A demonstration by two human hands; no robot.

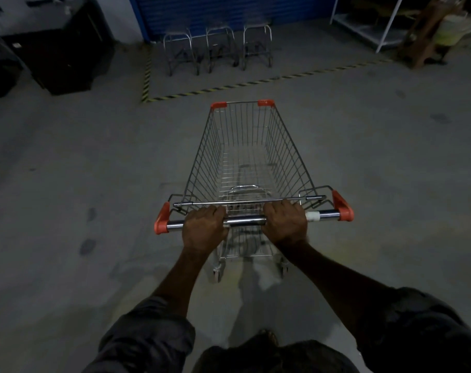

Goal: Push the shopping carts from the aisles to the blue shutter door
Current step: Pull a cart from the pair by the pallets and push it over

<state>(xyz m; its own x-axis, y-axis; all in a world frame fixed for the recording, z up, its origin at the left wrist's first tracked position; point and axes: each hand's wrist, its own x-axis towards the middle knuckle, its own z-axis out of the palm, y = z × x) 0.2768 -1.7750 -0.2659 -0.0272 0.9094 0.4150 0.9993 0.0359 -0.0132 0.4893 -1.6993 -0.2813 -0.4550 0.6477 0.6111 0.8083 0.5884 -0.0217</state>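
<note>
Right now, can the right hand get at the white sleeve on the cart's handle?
Probably yes: the right hand grips the handle bar right beside the white sleeve, and nothing sits between them, so a short slide outward should do.

One shopping cart (245,173): wire basket, empty, chrome handle bar, orange corner caps; upright on grey floor (80,184), nose toward the door; blue shutter door (229,9): ribbed, closed, well ahead.

Three parked carts (218,47) block the blue shutter door (229,9) ahead.
</note>
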